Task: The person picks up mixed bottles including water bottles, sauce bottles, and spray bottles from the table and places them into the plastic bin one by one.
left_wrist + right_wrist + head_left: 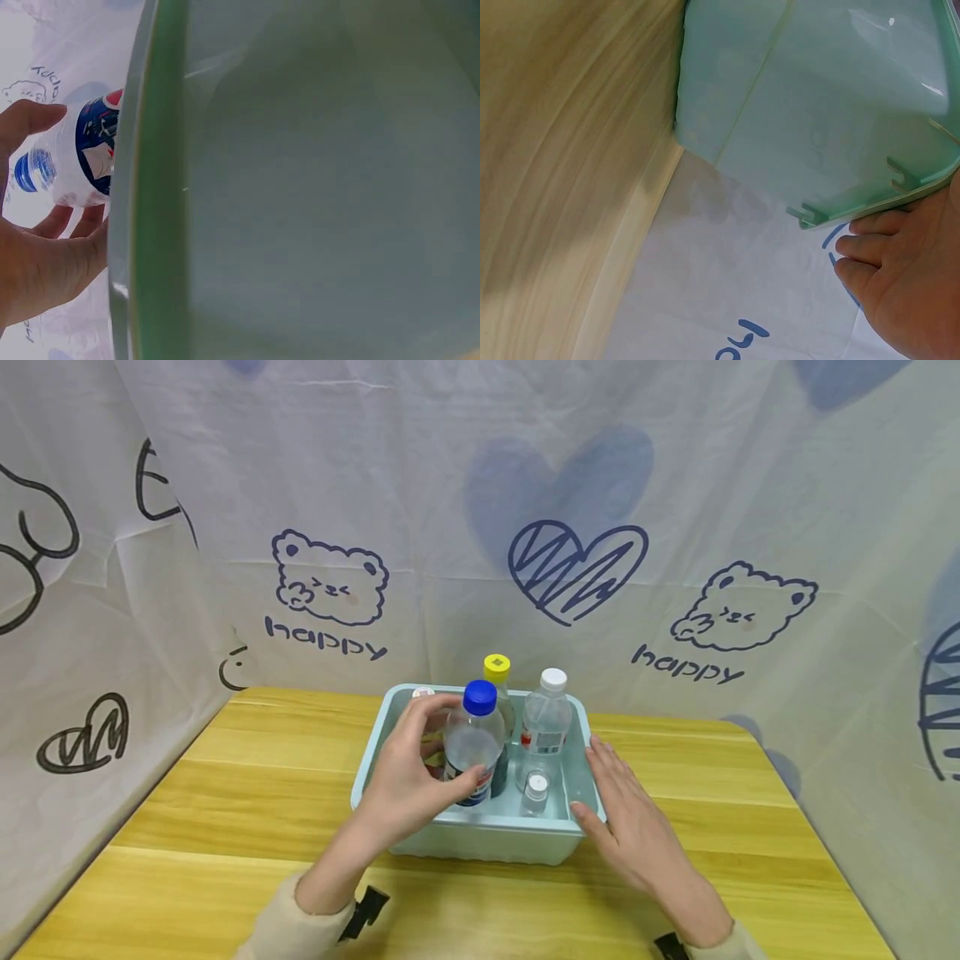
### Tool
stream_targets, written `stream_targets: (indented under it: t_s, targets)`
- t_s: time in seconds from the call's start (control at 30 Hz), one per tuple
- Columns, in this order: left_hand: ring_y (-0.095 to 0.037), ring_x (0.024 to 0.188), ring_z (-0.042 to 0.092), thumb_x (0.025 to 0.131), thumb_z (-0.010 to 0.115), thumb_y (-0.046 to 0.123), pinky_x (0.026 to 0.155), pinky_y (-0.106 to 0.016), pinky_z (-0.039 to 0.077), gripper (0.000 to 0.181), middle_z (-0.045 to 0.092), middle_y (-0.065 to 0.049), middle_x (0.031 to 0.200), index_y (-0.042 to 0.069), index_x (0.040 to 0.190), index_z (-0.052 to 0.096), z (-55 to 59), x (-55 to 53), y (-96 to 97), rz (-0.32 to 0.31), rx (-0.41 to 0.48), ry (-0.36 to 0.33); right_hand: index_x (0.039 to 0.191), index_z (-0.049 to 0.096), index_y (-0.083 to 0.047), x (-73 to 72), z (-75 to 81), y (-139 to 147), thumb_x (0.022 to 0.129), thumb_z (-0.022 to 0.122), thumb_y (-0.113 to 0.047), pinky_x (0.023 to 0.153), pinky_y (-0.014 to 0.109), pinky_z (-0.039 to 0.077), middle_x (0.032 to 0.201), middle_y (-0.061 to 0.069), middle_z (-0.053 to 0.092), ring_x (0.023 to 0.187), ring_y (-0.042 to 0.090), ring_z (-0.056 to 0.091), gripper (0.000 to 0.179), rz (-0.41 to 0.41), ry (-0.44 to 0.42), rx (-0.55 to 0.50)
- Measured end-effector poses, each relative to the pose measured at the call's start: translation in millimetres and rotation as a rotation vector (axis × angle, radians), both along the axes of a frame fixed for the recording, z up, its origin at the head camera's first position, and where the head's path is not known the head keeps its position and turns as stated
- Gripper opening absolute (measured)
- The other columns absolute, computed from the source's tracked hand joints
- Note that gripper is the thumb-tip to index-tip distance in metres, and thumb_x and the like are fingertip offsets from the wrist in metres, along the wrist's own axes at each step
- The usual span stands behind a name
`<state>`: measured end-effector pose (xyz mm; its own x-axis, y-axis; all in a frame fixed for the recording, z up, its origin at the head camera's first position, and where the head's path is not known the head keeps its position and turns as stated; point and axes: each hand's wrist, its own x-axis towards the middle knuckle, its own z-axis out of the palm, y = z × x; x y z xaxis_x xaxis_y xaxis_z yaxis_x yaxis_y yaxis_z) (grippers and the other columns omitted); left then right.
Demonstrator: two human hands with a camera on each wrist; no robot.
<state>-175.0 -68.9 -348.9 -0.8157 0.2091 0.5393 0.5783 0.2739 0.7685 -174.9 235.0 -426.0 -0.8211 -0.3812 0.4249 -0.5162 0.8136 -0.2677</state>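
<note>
My left hand (408, 777) curls round a clear plastic bottle (474, 739) with a blue cap and a dark label. Its thumb lies across the near side, with the fingers behind. In the left wrist view the same bottle (94, 142) stands beyond the rim, between thumb and fingers. A light green plastic basin (487, 839) surrounds it. Along the basin's right rim my right hand (637, 831) rests with straight fingers. The right wrist view has this hand (907, 270) against the basin's edge (870, 214).
Inside the basin are a yellow-capped bottle (497, 670), a white-capped clear bottle (547, 722) and a small white-capped bottle (536, 789). A pale round top (422, 692) shows at the back left. The wooden table (240, 793) meets a printed cloth (450, 610) behind.
</note>
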Motion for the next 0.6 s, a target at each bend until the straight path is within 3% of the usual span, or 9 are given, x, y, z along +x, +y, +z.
stream_targets:
  t_s: [0.1,0.3,0.6]
  targets:
    - [-0.031,0.127,0.059,0.076,0.090,-0.001,0.098,-0.046,0.059,0.078,0.052,-0.009,0.138,0.010,0.142,0.048,-2.4,-2.4,1.5,0.001,-0.042,-0.026,0.161,0.029,0.003,-0.4,0.0,0.2,0.107,0.054,-0.037,0.129,0.044,0.021,0.171,0.015,0.022,0.155,0.038,0.026,0.072,-0.002,-0.003,-0.001]
    - [-0.031,0.126,0.060,0.077,0.089,0.001,0.096,-0.047,0.059,0.075,0.055,-0.009,0.132,0.007,0.140,0.050,-7.4,-6.3,4.8,-0.015,-0.090,-0.063,0.161,0.029,0.003,-0.6,-0.6,0.1,0.107,0.054,-0.037,0.128,0.045,0.022,0.171,0.015,0.022,0.154,0.039,0.028,0.072,0.005,0.005,-0.004]
    - [-0.028,0.126,0.060,0.076,0.090,0.004,0.096,-0.044,0.060,0.075,0.055,-0.007,0.138,0.006,0.140,0.050,-13.0,-10.6,7.9,-0.003,-0.180,-0.160,0.161,0.029,0.004,-0.9,-1.5,0.5,0.107,0.053,-0.037,0.129,0.031,0.011,0.171,0.014,0.021,0.155,0.038,0.026,0.071,0.009,0.007,-0.010]
